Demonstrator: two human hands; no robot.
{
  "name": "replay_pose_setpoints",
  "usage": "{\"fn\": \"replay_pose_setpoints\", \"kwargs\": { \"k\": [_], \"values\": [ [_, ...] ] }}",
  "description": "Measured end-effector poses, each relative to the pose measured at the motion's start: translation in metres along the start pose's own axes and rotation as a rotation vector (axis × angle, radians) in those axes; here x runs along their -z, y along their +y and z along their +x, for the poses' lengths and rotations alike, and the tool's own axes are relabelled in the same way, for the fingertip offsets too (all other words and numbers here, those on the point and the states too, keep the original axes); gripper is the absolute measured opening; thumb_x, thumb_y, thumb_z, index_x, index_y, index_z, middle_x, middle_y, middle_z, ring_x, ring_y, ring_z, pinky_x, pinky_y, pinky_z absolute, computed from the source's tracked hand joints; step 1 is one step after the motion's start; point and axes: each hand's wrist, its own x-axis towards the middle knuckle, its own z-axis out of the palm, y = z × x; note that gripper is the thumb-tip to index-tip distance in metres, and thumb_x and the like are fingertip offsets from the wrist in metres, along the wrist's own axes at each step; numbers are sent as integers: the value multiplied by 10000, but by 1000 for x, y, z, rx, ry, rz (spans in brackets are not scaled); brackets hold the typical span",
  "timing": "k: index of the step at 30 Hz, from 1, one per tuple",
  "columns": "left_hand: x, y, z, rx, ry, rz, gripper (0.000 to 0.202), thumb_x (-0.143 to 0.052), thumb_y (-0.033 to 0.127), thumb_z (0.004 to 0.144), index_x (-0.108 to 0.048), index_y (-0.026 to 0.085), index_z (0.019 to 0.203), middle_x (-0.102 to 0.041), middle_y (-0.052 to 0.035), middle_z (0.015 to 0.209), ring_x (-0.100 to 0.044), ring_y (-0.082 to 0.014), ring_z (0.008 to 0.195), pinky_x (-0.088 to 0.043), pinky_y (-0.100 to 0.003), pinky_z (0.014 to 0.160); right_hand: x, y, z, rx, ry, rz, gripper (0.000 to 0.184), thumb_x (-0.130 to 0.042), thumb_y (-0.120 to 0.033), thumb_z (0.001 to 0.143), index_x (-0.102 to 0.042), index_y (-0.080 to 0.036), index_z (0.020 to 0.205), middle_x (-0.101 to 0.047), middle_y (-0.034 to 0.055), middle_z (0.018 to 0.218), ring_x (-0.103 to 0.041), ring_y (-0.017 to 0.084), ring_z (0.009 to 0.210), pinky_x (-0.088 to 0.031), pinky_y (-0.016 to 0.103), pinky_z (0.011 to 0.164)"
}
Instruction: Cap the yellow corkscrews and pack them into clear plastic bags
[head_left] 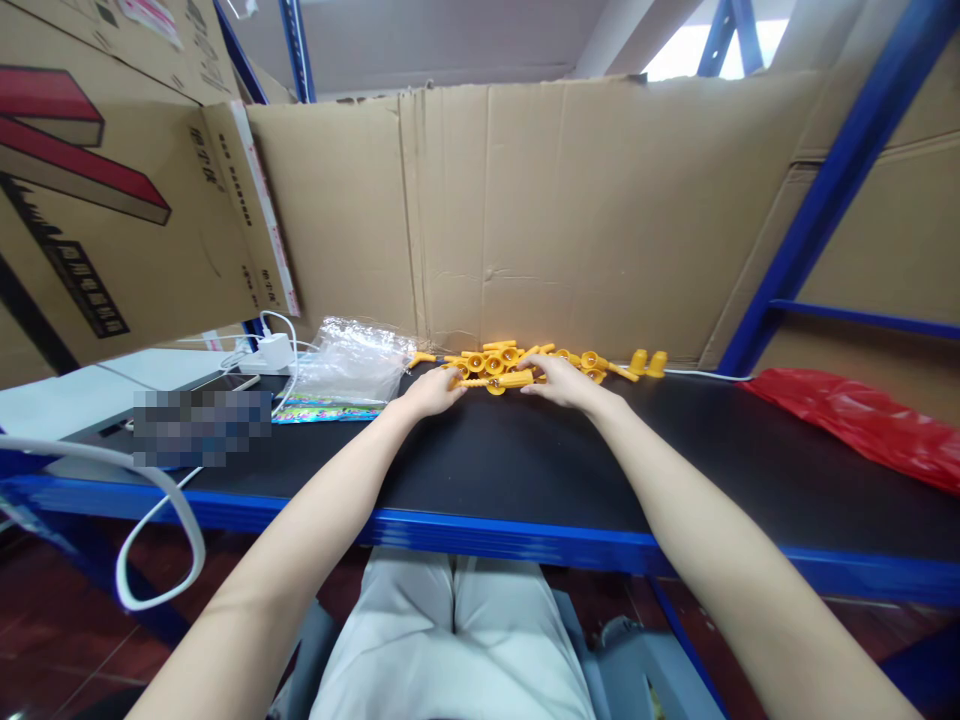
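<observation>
Against the cardboard at the back lies a pile of yellow plastic parts (pixel 493 364), several of them cup-shaped, others stick-like. At the pile's front is a yellow plastic piece (pixel 514 380) with a thick body and a thin ridged rod, lying across the gap between my hands. My left hand (pixel 435 391) is closed at the thin end on its left. The fingers of my right hand (pixel 559 382) curl about the thick end, beside the pile; its fingertips are partly lost among the yellow parts. Two yellow cups (pixel 648 363) stand apart on the right.
A clear plastic bag (pixel 349 362) and a colourful packet (pixel 326 411) lie left of the pile. Further left are a white charger (pixel 274 350) with cables and a blurred-out item (pixel 202 428). A red plastic bag (pixel 855 415) lies right. The black tabletop (pixel 510 470) has a blue front edge.
</observation>
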Motion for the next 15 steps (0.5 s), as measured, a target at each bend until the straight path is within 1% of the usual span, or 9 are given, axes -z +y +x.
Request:
{"fn": "replay_pose_setpoints", "kwargs": {
  "k": [4, 8, 11, 15],
  "values": [
    [-1, 0, 0, -3, 3, 5, 270, -447, 358, 830, -569, 164, 974, -629, -106, 984, -589, -224, 896, -441, -309, 769, 0, -3, -1, 6, -2, 11, 340, -667, -184, 722, -575, -169, 1049, -634, 73, 1048, -604, 192, 937, -449, 320, 846],
    [0, 4, 0, -12, 15, 23, 277, -426, 374, 837, -572, 168, 952, -632, -98, 940, -593, -224, 859, -440, -312, 743, -2, -7, -1, 14, 1, 48, 342, -678, -203, 716, -578, -162, 1041, -635, 76, 1038, -605, 189, 932, -454, 327, 846],
    [1, 7, -1, -31, 37, 34, 277, -419, 375, 839, -578, 167, 929, -635, -96, 913, -593, -224, 838, -439, -312, 727, -3, -11, -1, 12, -7, 109, 345, -675, -198, 718, -575, -162, 1046, -632, 76, 1039, -609, 179, 910, -461, 330, 840],
    [1, 8, -2, -62, 68, 16, 274, -433, 370, 830, -586, 166, 930, -643, -91, 901, -594, -218, 816, -434, -298, 701, -4, -12, -1, -15, -41, 221, 370, -662, -191, 726, -561, -147, 1079, -611, 97, 1071, -612, 176, 877, -471, 344, 828]
  ]
}}
